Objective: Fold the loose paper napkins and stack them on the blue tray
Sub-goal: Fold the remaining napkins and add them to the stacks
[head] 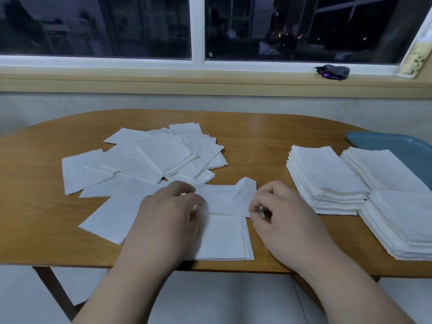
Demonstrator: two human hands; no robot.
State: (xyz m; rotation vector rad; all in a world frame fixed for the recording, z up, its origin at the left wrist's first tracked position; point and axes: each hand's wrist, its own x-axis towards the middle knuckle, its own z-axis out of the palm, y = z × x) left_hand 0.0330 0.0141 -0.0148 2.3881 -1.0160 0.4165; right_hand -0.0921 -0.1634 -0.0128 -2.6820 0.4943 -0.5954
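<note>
napkin (224, 239) lies on desk (268, 136) right between the two grips, near the front edge, half-folded: far half is turned over toward the person as a flap (224, 202)

left grip (170, 213) is curled onto flap's left end, fingers closed on the paper; right grip (278, 213) pinches flap's right edge between thumb and fingertips

flap corner just beyond right grip stands up crumpled, not flat

to do it well: probably pull both ends down evenly so flap edge meets the near edge, match corners before pressing, smooth that raised corner first or the crease goes skewed; thin paper, light pull only, it tears and slips on the sheets under it

loose napkins (149, 160) are spread beyond left grip, some under it, plenty left to fold

folded stacks (327, 181) sit outward of right grip; tray (397, 146) beyond them at the desk's far right; can't tell if any stack rests on it
</note>
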